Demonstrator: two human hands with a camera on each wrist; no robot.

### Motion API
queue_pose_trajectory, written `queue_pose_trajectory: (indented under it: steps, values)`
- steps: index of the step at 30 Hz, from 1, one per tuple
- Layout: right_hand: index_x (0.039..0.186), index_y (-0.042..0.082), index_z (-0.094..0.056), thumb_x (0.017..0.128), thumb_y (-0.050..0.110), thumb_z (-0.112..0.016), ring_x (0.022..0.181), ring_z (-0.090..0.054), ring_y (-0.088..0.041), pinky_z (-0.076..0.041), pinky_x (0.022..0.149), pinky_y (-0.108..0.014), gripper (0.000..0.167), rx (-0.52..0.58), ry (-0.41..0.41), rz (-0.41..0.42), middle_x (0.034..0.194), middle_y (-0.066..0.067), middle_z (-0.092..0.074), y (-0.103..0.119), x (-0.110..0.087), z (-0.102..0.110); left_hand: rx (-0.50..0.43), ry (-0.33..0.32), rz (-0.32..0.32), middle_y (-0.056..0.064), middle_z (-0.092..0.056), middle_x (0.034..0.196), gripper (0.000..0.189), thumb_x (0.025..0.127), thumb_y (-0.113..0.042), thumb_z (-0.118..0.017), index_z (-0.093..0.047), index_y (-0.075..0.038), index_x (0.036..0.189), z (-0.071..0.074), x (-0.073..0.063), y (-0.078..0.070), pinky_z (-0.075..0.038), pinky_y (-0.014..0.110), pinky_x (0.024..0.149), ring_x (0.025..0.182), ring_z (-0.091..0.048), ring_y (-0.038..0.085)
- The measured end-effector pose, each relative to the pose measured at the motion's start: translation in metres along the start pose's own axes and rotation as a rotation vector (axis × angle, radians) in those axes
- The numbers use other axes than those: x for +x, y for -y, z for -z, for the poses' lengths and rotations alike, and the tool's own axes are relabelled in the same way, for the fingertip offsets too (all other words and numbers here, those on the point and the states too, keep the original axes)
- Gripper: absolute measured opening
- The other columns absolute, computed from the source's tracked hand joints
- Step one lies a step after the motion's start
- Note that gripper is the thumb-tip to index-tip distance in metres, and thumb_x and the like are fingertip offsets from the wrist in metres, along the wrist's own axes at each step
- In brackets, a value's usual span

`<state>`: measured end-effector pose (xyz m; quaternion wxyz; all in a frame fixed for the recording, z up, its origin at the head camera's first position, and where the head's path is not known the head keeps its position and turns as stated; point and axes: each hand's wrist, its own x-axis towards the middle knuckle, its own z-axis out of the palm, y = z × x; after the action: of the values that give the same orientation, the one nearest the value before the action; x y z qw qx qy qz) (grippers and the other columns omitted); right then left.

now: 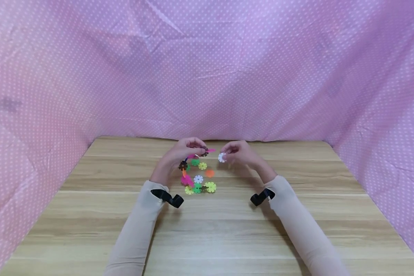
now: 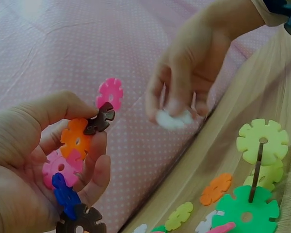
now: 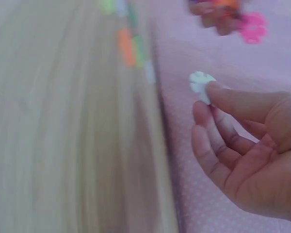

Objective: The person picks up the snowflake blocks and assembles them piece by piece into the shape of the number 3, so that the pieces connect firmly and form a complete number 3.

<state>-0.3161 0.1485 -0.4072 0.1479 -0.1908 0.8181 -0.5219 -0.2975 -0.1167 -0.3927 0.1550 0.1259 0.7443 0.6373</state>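
A chain of interlocking notched plastic discs [image 2: 76, 140] is held in my left hand [image 1: 177, 155], thumb and fingers pinching it near its upper end. Beyond the fingertips a dark brown disc [image 2: 102, 119] carries a pink disc [image 2: 109, 93] at the tip. Below the grip, another pink disc [image 2: 56, 172], a blue disc [image 2: 65, 193] and another brown one follow, and the chain runs down toward the table in the head view. My right hand [image 1: 244, 154] pinches a single white notched disc [image 3: 200, 82] between thumb and fingers, a short gap right of the pink tip.
Loose discs lie on the wooden table [image 1: 207, 237] below the hands: an orange disc [image 1: 209, 173], a white disc [image 1: 198, 179] and a small yellow disc [image 1: 202, 166]. Joined yellow [image 1: 210, 187] and green discs [image 1: 197, 188] sit nearer. A pink dotted curtain [image 1: 207, 76] surrounds the table's back and sides.
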Motion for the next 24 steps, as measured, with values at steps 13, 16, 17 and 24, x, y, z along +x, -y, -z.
queue_pose_trajectory:
  steps: [13,16,17,24]
  values:
    - [0.096,0.009,-0.065,0.091,-0.003,-0.07,0.081,-0.074,-0.014,-0.063,0.088,-0.046,0.013,0.349,-0.078,0.061,0.087,0.001,-0.074,0.014,-0.014,0.002,0.013,-0.007,-0.021,0.007,-0.072,0.102,0.008,0.094,-0.006,-0.071,-0.072,-0.011,0.101,-0.004,0.0,-0.002,-0.059,0.043,0.09,0.086,-0.068,0.016]
    - [0.094,0.01,-0.064,0.092,-0.003,-0.07,0.081,-0.074,-0.014,-0.062,0.089,-0.047,0.014,0.352,-0.061,0.072,0.087,0.0,-0.075,0.016,-0.015,0.001,0.004,-0.013,-0.02,0.01,-0.072,0.104,0.008,0.094,-0.005,-0.071,-0.072,-0.011,0.1,-0.004,0.0,-0.002,-0.059,0.041,0.089,0.085,-0.068,0.014]
    - [0.094,0.01,-0.064,0.092,-0.002,-0.07,0.082,-0.074,-0.014,-0.062,0.089,-0.047,0.013,0.351,-0.057,0.074,0.087,0.0,-0.075,0.016,-0.016,0.001,0.002,-0.016,-0.019,0.01,-0.072,0.104,0.008,0.094,-0.005,-0.071,-0.072,-0.011,0.099,-0.004,0.0,-0.002,-0.059,0.043,0.09,0.086,-0.068,0.014]
    - [0.094,0.009,-0.063,0.092,-0.003,-0.07,0.082,-0.075,-0.015,-0.062,0.09,-0.049,0.014,0.356,-0.065,0.074,0.086,0.0,-0.075,0.017,-0.015,-0.004,0.007,-0.019,0.001,0.003,-0.071,0.099,0.008,0.094,-0.01,-0.072,-0.072,-0.01,0.102,-0.004,-0.001,-0.002,-0.054,0.054,0.098,0.091,-0.066,0.02]
